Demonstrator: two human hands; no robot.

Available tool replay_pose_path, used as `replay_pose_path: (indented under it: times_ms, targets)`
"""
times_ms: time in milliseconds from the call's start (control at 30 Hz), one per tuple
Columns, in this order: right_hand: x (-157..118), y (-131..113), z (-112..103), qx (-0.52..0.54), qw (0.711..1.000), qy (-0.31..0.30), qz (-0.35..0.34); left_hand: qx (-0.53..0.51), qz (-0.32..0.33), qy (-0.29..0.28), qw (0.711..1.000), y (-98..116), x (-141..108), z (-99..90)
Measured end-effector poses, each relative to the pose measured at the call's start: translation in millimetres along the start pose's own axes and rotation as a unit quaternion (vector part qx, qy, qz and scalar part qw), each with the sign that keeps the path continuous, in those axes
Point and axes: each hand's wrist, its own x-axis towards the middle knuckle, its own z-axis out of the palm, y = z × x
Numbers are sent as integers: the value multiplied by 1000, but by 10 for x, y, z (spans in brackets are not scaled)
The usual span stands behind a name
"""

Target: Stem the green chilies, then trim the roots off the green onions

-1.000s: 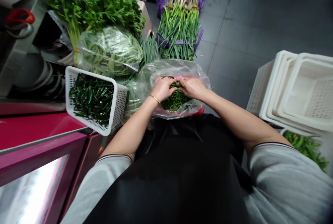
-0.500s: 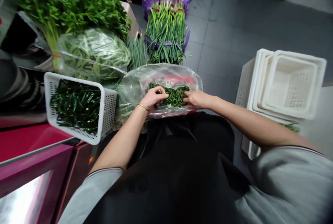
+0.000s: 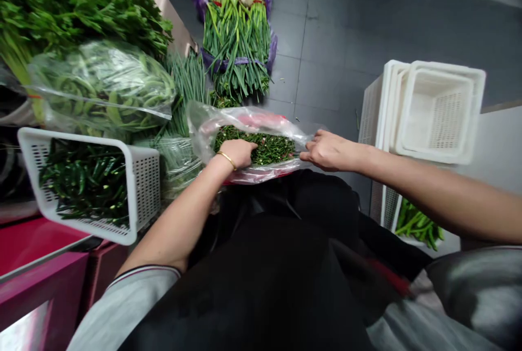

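Left hand [image 3: 238, 153] at the left half of the clear bag [image 3: 198, 129], forefinger [image 3: 253, 146] extended, other fingers apparently curled but partly hidden; right hand [image 3: 325, 151] gripping the bag's right edge, bare forearm [image 3: 393, 176] outstretched.

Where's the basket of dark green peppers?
In the head view, the pepper basket is at left, just below the bagged green pods, beside the left forearm.
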Motion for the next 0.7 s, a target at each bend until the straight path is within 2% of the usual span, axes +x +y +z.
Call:
replay_pose_path:
  times_ms: [100,167,267,333,433,500,567,633,700]
  targets:
    - [-71,-83,-347,-11,999,22,25,9,-44,22,999,-300,-160,-86]
    - [-131,-149,-488,-11,999,32,42,14,-66,40,997,-451,-296,-125]
    - [-166,-215,-541,11,998,49,47,2,-65,55,996,-574,-495,-147]
    - [-77,-251,-532,47,995,67,51,-12,-59,58,996,-580,-589,-133]
    - [317,-370,-513,92,991,77,58,-30,-61,62,996,-495,-640,-77]
    - [723,-523,-468,99,990,86,55,-38,-77,52,995,-430,-642,-31]
    - [1150,-707,-382,82,987,127,51,-39,-110,50,992,-417,-667,1]
    - [1495,-858,-275,57,985,157,49,-27,-154,85,984,-483,-749,5]
    - [1681,-897,-176,48,985,155,61,-11,-198,138,970,-614,-881,-24]
